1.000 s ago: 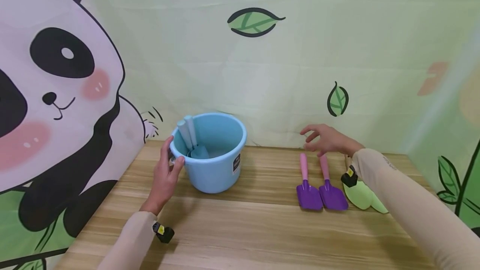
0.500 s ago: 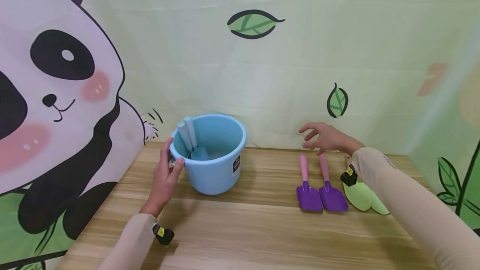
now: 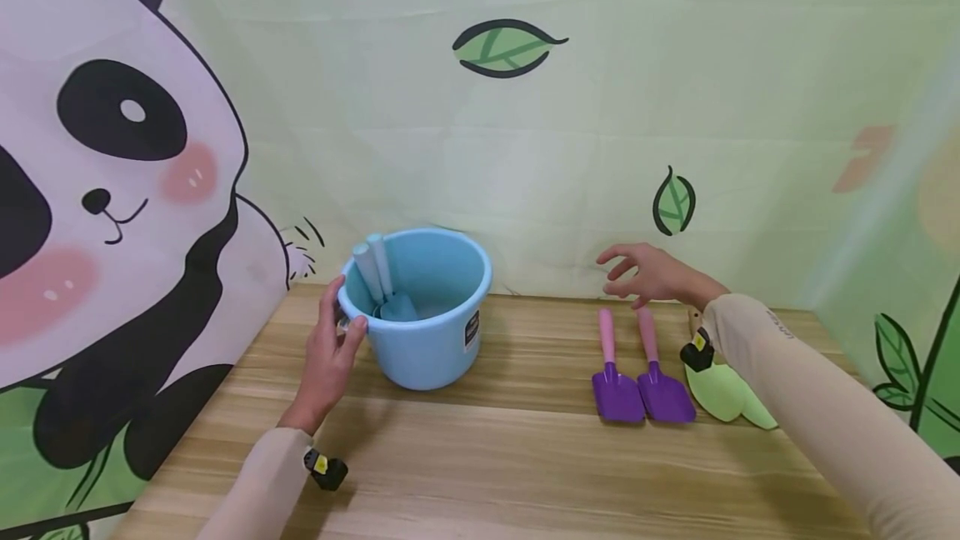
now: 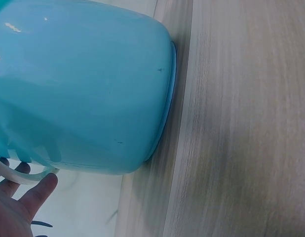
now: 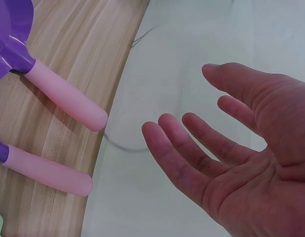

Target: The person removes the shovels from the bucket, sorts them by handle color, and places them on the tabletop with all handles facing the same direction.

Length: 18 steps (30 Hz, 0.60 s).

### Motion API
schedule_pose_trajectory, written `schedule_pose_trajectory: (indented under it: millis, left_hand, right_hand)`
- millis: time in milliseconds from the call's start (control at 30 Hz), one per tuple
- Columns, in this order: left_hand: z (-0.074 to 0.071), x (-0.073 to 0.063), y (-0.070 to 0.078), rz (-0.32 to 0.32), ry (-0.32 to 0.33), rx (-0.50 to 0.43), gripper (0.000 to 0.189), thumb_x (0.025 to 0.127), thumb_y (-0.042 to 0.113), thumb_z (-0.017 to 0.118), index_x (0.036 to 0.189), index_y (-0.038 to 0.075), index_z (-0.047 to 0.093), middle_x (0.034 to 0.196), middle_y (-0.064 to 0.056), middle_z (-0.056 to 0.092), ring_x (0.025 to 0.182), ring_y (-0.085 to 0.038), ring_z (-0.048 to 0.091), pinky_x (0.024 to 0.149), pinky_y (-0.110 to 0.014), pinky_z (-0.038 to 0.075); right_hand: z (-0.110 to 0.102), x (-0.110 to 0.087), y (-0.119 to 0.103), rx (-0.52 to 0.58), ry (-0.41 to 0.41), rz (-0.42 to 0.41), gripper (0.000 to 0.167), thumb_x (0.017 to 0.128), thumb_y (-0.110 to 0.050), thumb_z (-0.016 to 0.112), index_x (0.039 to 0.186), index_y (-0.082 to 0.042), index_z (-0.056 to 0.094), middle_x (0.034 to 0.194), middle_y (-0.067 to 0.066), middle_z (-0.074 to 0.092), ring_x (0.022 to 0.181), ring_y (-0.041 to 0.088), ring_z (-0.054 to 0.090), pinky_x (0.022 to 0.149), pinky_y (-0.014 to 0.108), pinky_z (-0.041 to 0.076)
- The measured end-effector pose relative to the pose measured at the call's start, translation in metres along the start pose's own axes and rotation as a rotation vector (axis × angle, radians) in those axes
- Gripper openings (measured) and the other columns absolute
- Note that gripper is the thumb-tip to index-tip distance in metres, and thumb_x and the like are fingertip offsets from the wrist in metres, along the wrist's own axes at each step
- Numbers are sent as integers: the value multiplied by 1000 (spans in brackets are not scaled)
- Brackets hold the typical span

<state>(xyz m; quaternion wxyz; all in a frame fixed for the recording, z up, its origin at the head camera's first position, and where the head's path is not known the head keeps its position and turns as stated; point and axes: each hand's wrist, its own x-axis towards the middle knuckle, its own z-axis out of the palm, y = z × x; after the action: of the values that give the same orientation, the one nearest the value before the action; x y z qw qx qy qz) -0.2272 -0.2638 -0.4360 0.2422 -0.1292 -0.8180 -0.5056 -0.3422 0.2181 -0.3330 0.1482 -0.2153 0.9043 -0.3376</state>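
My left hand (image 3: 330, 357) holds the left side of a light blue bucket (image 3: 427, 352), thumb and fingers at its rim. In the left wrist view, the fingers are around the pale curved handle (image 4: 21, 177) on the bucket's side. Two blue toy shovels (image 3: 369, 269) lean inside the bucket, handles up against the left wall. My right hand (image 3: 648, 273) hovers with relaxed, spread fingers and nothing in them. Just in front of it, two purple shovels (image 3: 618, 394) with pink handles (image 5: 68, 96) lie side by side on the table, blades toward me.
Right of the purple shovels lie light green shovels (image 3: 716, 390), partly hidden under my right forearm. The wooden table (image 3: 480, 465) ends at the back against a pale green cloth backdrop (image 3: 540, 148) printed with a panda and leaves.
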Motion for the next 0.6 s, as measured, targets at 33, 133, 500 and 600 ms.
schedule_pose_trajectory:
  millis: [33, 133, 500, 600]
  left_hand:
    - [0, 0, 0, -2, 0, 1, 65, 108, 25, 51, 164, 29, 19, 164, -11, 33, 143, -42, 40, 99, -72, 44]
    - [0, 0, -1, -5, 0, 5, 64, 108, 26, 51, 164, 28, 18, 164, -11, 33, 143, -42, 40, 99, -71, 44]
    - [0, 0, 1, -8, 7, 18, 64, 108, 27, 50, 164, 26, 18, 164, -12, 34, 142, -42, 42, 99, -69, 46]
    - [0, 0, 1, -12, 7, 18, 64, 108, 28, 50, 164, 27, 18, 163, -12, 34, 142, -42, 42, 99, -69, 46]
  right_hand:
    - [0, 0, 0, 1, -1, 2, 52, 98, -10, 69, 145, 0, 49, 134, 33, 58, 94, 28, 71, 73, 44, 64]
    - [1, 1, 1, 4, -4, 4, 52, 98, -10, 69, 145, 0, 49, 134, 32, 59, 96, 29, 70, 74, 44, 64]
    - [0, 0, 3, 5, -3, 3, 52, 98, -12, 70, 144, 0, 49, 133, 32, 59, 102, 35, 69, 75, 45, 64]
    - [0, 0, 3, 5, -1, 3, 52, 97, -11, 70, 144, 0, 49, 133, 32, 59, 99, 31, 70, 75, 45, 64]
